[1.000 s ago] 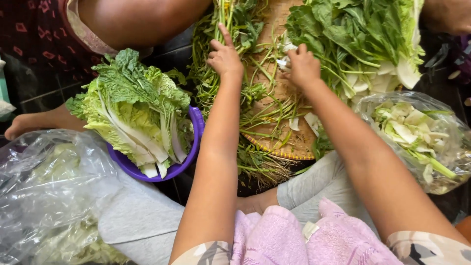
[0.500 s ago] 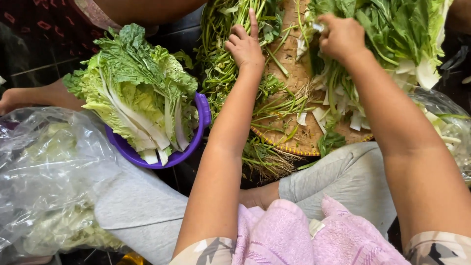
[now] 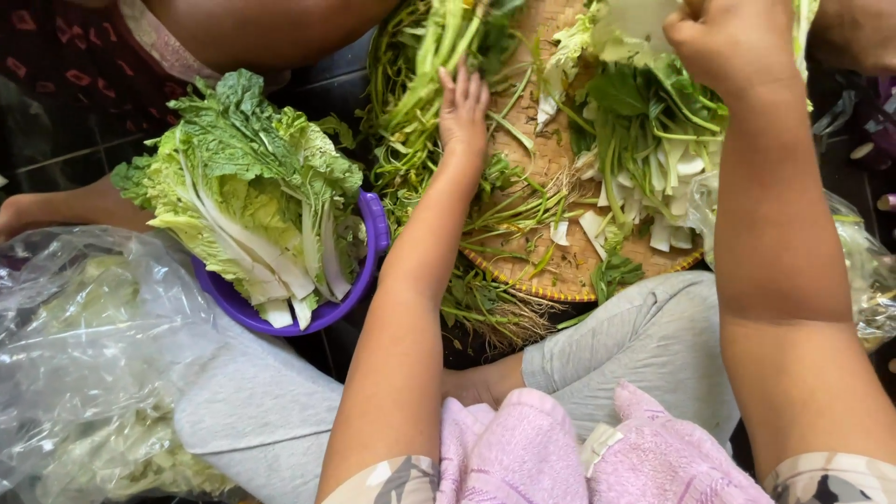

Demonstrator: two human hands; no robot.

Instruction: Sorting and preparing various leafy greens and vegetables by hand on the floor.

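My left hand (image 3: 463, 110) lies flat, fingers together, on a bunch of long green stems (image 3: 420, 84) spread over a round woven tray (image 3: 546, 154). My right hand (image 3: 733, 42) is closed in a fist near the top right, gripping a bunch of leafy greens with pale stalks (image 3: 644, 140) that hangs down over the tray. Cut white stalk pieces (image 3: 665, 229) lie under that bunch. Rooted stem ends (image 3: 509, 313) stick out past the tray's near rim.
A purple bowl (image 3: 369, 243) heaped with cabbage leaves (image 3: 247, 191) stands left of the tray. A clear plastic bag of greens (image 3: 89, 373) lies at the lower left, another bag (image 3: 863, 271) at the right edge. Another person's arm (image 3: 271, 28) and foot (image 3: 47, 207) are beyond.
My right hand has closed on the leafy bunch and lifted it up and to the right. My left hand slid further up the green stems.
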